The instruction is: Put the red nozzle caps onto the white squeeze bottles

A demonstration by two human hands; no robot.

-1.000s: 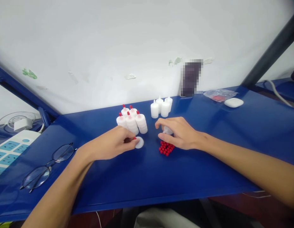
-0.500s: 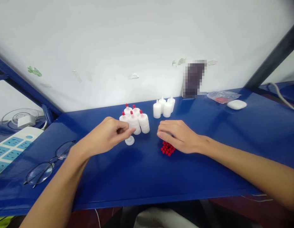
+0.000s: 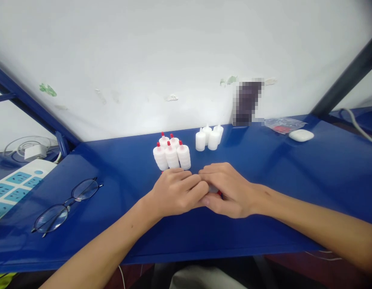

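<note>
Two hands meet over the blue table (image 3: pixel 173 243), the right hand (image 3: pixel 228 190) curled round a mostly hidden pale plastic piece (image 3: pixel 213 188) — probably light, slick and squeezable, best held by its sides — while whether the left hand (image 3: pixel 180 192) grips anything cannot be told.

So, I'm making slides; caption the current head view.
Left hand and right hand close together over a blue table, near red-capped bottles and uncapped bottles.

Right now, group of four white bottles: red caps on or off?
Off. The four bottles show no red, and their visible nozzles are bare; the five bottles alongside have red caps.
</note>
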